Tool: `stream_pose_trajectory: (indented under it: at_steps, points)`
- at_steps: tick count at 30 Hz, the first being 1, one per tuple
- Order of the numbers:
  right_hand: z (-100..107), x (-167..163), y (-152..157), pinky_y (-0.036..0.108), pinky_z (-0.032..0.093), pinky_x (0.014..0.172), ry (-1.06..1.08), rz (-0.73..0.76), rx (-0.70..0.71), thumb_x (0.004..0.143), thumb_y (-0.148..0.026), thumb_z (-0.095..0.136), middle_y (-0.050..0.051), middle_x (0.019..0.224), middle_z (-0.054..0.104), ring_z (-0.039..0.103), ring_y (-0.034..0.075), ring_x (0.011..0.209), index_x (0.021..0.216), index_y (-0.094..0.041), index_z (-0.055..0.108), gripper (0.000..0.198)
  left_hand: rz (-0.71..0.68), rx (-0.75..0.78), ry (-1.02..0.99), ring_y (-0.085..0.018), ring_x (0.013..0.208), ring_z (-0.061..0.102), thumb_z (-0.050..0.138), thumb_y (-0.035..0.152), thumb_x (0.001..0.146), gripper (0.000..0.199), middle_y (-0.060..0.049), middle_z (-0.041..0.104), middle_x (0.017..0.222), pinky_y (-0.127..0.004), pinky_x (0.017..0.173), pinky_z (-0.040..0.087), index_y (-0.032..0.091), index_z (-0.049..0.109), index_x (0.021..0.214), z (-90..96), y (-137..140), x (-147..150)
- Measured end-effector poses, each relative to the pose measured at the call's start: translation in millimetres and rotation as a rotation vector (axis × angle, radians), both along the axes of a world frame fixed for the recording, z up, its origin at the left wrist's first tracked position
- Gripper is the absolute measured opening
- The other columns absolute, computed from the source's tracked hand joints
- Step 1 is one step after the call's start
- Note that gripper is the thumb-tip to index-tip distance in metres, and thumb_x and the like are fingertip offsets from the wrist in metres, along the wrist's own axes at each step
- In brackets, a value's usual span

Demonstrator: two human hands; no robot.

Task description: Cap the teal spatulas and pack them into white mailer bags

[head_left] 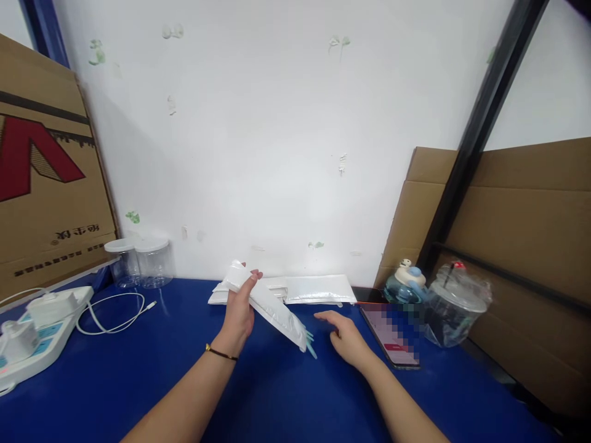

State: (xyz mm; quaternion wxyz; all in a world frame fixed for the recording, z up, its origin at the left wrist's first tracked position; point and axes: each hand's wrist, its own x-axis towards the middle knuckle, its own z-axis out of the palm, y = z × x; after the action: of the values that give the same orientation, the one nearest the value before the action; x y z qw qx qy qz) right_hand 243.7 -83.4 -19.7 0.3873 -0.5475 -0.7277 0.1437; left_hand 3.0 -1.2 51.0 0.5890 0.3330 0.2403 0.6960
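My left hand [241, 304] is closed around a long white plastic packet [272, 307], tilted down to the right above the table. Several thin light-blue sticks [311, 346] poke out of the packet's lower end; what they belong to is hidden inside. To the right of those sticks, my right hand [344, 335] hovers with its index finger stretched out, apart from the packet and holding nothing visible. Behind both hands, more white packets lie along the wall: one on the right [318, 289] and others on the left [219, 295], partly covered by my left hand.
Two clear jars with white lids [152, 261] stand at the back left. A power strip [50, 332] and white cable [99, 326] lie on the blue table [152, 369]. To the right are a phone [392, 338], a teal bottle [401, 286], a bagged plastic cup [455, 307] and cardboard [530, 258].
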Motion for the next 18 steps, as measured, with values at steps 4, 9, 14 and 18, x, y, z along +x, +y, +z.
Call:
stream_pose_trajectory:
  at_steps: [4,9,14,18]
  points:
    - [-6.7,7.7,0.5,0.042,0.037,0.102,0.113,-0.016,-0.147,0.073,-0.009,0.043,0.005,0.128,0.055,0.05,0.022,0.117,0.125,-0.023,0.052,0.054,0.035,0.029,0.004,-0.02,0.102,0.06,0.071,0.024,0.07,0.051,-0.003,0.065,0.103,-0.036,0.097,0.041,0.025,0.051,0.117,13.1,2.3,-8.8]
    - [-9.0,-2.8,-4.0,0.049,0.018,0.111,-0.049,0.051,-0.33,0.073,-0.05,0.062,0.007,0.148,0.027,0.02,0.028,0.136,0.141,-0.026,0.028,0.08,0.065,0.041,0.032,-0.021,0.104,0.059,0.07,0.023,0.07,0.05,-0.004,0.065,0.104,-0.037,0.098,0.04,0.025,0.052,0.117,24.2,3.1,-24.3]
    - [-9.8,-13.0,-3.4,0.048,0.006,0.113,-0.268,0.099,-0.31,0.069,-0.06,0.061,0.004,0.149,0.025,0.013,0.028,0.138,0.142,-0.029,0.025,0.088,0.08,0.077,0.048,-0.022,0.104,0.059,0.071,0.024,0.067,0.053,-0.004,0.064,0.105,-0.038,0.097,0.041,0.025,0.052,0.117,37.7,5.2,-45.4]
    - [-5.9,-15.8,-4.4,0.05,0.009,0.112,-0.288,0.116,-0.297,0.077,-0.06,0.053,0.0,0.148,0.029,0.013,0.028,0.138,0.139,-0.032,0.032,0.071,0.117,0.083,0.015,-0.023,0.105,0.058,0.066,0.024,0.07,0.045,-0.005,0.063,0.107,-0.04,0.097,0.041,0.024,0.054,0.113,52.7,7.4,-70.6]
